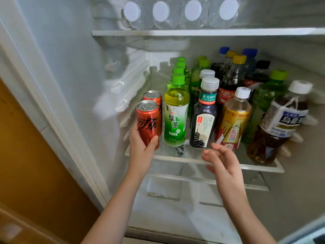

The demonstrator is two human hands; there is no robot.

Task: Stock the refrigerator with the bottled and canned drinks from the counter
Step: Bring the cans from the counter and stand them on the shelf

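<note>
My left hand (140,148) grips a red cola can (147,120) at the front left corner of the middle refrigerator shelf (175,157). A second red can (153,97) stands just behind it. Right of the cans stand a green tea bottle (176,110), a dark tea bottle (204,117), a gold energy drink bottle (232,120) and a brown oolong bottle (277,127). My right hand (221,161) hovers with relaxed fingers in front of the shelf edge, below the dark and gold bottles, holding nothing.
Behind the front row stand more green bottles (198,74) and cola bottles (233,74). Several water bottles (175,13) lie on the top shelf (202,32). A lower shelf (202,180) sits beneath. The fridge's left wall (70,67) is close to the cans.
</note>
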